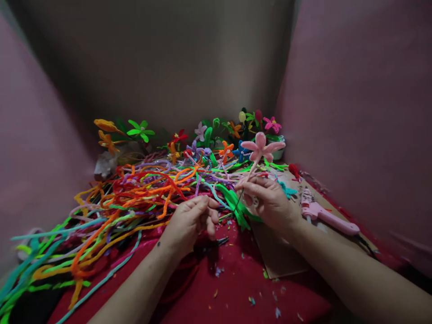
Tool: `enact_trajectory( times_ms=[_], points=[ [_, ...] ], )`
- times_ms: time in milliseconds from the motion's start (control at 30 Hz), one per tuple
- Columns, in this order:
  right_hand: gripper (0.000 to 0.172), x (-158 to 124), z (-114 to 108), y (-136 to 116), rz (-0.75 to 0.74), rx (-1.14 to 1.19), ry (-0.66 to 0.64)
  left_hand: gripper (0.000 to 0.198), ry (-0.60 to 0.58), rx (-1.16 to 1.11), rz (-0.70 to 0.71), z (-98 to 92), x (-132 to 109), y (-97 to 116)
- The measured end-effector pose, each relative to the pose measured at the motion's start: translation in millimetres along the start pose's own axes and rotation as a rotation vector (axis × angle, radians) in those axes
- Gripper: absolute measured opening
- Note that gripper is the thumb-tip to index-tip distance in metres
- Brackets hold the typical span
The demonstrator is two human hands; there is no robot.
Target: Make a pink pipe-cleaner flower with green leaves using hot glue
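Back of the space closed off by a grey-brown wall [162, 54]. Flanked on either side by a mauve-pink left wall [27, 117] and a mauve-pink right wall [364, 108], both seen at a slant. Left corner sunk in deep shadow. Room dimly lit; a paler vertical patch [232, 58] is thrown on the back wall, right of centre. Foreground surface covered in dark red cloth [243, 292], strewn with small coloured scraps [251, 300].

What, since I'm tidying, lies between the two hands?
Head view: green fuzzy strips and a thin stem show between the left hand and right hand.
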State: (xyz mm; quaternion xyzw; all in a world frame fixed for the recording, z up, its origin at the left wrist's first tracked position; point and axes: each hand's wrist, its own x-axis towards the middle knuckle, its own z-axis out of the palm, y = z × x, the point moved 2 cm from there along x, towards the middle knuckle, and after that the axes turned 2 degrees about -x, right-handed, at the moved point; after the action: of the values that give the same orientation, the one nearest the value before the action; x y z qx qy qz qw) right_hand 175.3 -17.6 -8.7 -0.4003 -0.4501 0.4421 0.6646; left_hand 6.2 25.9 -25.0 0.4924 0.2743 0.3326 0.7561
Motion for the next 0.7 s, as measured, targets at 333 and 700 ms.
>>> enact_trajectory(
  times_ms=[333, 700],
  points=[
    [0.009, 2.5, -10.9, -16.3, -0.098, 0.001, 0.091, 0.016, 0.159, 0.493, 0.007, 16.9, 0.7, -9.2],
    [0.014, -12.4, -27.8, -32.3, -0.244, -0.167, 0.185, 0.047, 0.138, 1.004, 0.066, 64.2, 47.0, -25.2]
  ],
)
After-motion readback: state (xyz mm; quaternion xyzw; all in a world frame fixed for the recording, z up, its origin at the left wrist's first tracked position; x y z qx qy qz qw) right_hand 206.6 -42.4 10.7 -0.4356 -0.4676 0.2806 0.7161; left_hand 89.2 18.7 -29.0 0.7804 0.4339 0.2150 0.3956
